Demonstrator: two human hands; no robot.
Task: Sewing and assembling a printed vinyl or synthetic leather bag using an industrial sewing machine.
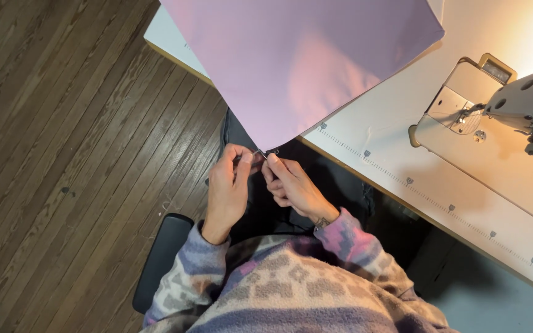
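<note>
Both hands pinch the lowest corner of a lilac cloth.

The left hand (pixel 228 185) and right hand (pixel 291 185) meet at picture centre, fingers closed around the point of the lilac cloth (pixel 303 61), with a small metal tool (pixel 260 152) between them; which hand holds it, I cannot tell. The cloth spreads towards 12 o'clock over the white table (pixel 402 142). A sewing machine (pixel 513 105) sits at 2 o'clock, wooden floor (pixel 63 154) at 9 o'clock.

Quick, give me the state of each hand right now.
Left hand: closed, pinching the corner of the pink fabric.
Right hand: closed on a small metal tool at that corner.
</note>
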